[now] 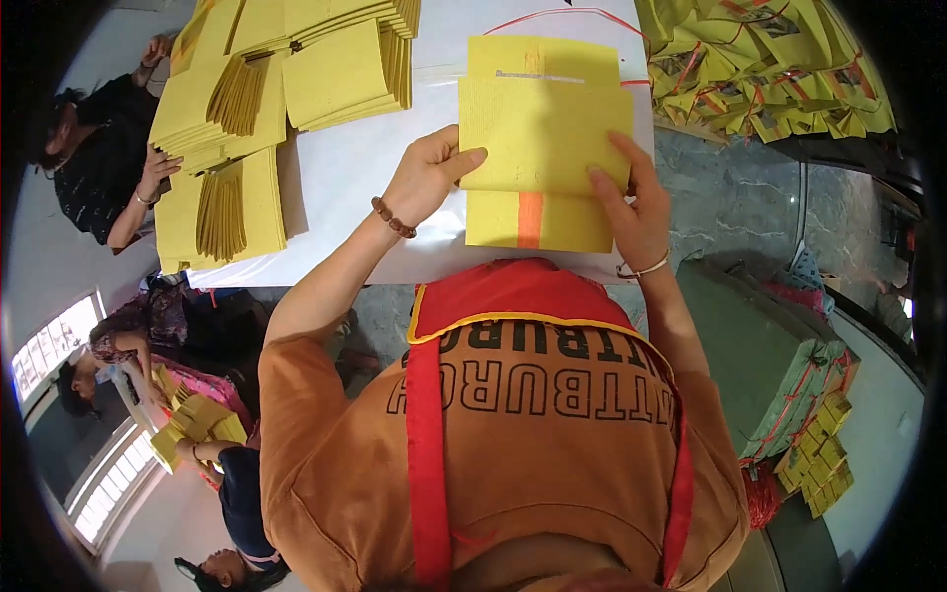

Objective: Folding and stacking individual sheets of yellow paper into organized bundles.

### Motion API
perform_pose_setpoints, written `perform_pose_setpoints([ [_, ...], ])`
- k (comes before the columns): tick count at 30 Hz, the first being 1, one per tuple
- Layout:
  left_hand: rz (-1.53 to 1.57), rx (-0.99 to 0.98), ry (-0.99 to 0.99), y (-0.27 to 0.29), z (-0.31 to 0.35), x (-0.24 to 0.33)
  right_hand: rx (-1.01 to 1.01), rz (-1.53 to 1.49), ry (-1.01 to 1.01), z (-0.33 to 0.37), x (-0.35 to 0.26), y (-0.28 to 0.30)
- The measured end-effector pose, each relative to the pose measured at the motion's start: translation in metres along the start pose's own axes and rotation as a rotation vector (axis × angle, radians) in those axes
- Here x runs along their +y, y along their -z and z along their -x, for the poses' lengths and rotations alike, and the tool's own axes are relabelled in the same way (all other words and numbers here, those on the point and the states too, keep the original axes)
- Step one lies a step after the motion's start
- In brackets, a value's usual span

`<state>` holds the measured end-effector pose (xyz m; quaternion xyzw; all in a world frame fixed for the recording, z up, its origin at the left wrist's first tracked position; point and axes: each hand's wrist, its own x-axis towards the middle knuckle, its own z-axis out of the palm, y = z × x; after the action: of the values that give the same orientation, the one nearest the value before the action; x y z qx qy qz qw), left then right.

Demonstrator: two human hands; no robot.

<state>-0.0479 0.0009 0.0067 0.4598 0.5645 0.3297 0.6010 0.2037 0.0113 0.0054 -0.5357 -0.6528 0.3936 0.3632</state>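
A flat yellow paper stack point(543, 123) lies under both my hands near the table's front edge. My left hand point(434, 168) pinches its left edge, thumb on top and fingers underneath. On the opposite edge, my right hand point(636, 202) is closed with the thumb and fingertips on the paper. Another yellow paper piece with an orange band point(530, 219) shows beneath, on the side nearest me. More yellow paper point(543, 51) sticks out at the far side. How many sheets I hold is hidden.
Fanned yellow paper bundles point(222, 212) cover the left of the white tabletop point(365, 197). A red string point(552, 12) runs past the held paper's far side. Tied yellow bundles point(769, 69) are piled at the far right; a green-wrapped bale point(740, 345) stands right. Other people work at left.
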Motion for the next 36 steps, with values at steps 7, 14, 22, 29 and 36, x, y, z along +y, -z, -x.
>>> perform_pose_setpoints([
  [7,0.064,0.011,0.097,0.002,-0.009,0.000,0.017,-0.291,-0.089,-0.010,0.007,-0.007],
  [14,0.148,0.104,0.097,-0.003,-0.010,-0.002,0.002,-0.295,-0.191,-0.011,0.007,-0.008],
  [22,0.210,0.151,0.085,-0.006,-0.008,0.002,0.043,-0.305,-0.165,-0.011,0.014,-0.012],
  [29,-0.333,0.380,-0.407,-0.012,0.009,0.008,0.060,-0.224,-0.171,-0.011,0.020,-0.013],
  [36,-1.054,0.206,-0.794,-0.058,-0.014,0.032,0.096,-0.226,-0.132,-0.012,0.020,-0.013],
])
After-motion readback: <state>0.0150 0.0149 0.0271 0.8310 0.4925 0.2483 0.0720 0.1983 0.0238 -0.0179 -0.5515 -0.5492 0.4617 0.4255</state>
